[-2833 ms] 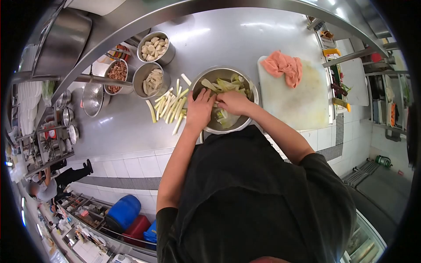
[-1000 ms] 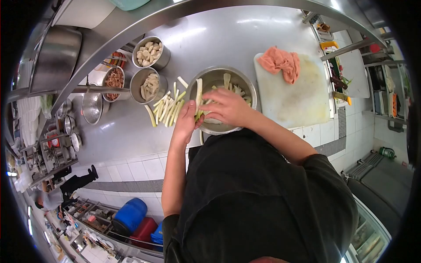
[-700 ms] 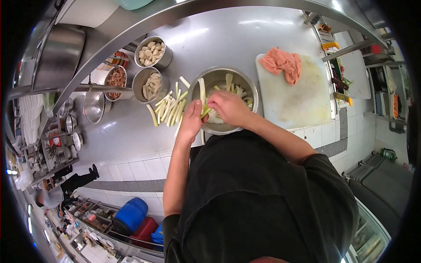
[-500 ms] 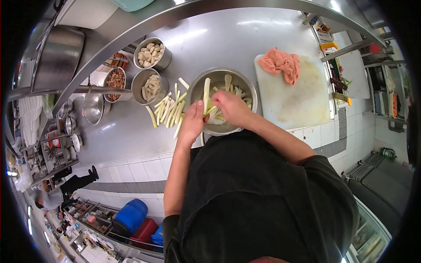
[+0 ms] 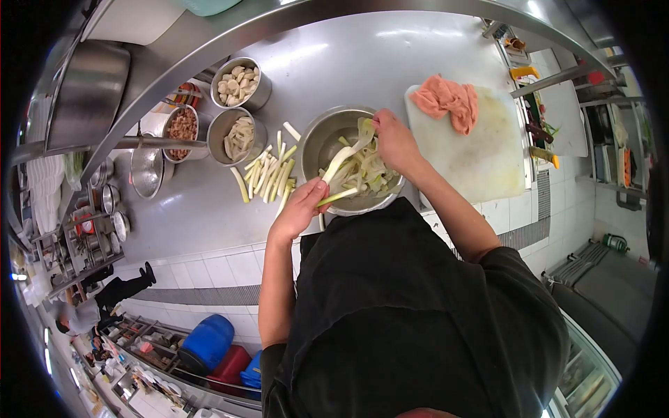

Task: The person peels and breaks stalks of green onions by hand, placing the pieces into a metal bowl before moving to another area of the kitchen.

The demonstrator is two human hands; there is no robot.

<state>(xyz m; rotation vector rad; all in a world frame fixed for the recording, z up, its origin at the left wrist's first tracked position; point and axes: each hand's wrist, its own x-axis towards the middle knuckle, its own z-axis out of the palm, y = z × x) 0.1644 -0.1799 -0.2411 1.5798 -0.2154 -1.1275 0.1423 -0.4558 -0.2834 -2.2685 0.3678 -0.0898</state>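
Note:
My left hand (image 5: 302, 205) grips pale green-white stalks (image 5: 337, 164) near the front left rim of a steel bowl (image 5: 317, 139). A leafy outer layer (image 5: 364, 132) stretches from a stalk up to my right hand (image 5: 396, 141), whose fingers pinch its end above the bowl's right side. Loose peelings (image 5: 373, 174) lie inside the bowl. Left of the bowl, a pile of cut stalks (image 5: 268, 174) rests on the steel table (image 5: 188, 216).
Steel pots hold white pieces (image 5: 238, 85), pale slices (image 5: 239, 138) and diced meat (image 5: 182, 125) at the left. A pink cloth (image 5: 446, 103) lies on a white cutting board (image 5: 488, 160). A metal shelf rail (image 5: 209, 52) crosses overhead. Another person (image 5: 83, 317) is far off at lower left.
My right hand has moved up and right, drawing the leafy layer away from the stalk. My left hand has shifted slightly down, and more of the bowl's contents shows.

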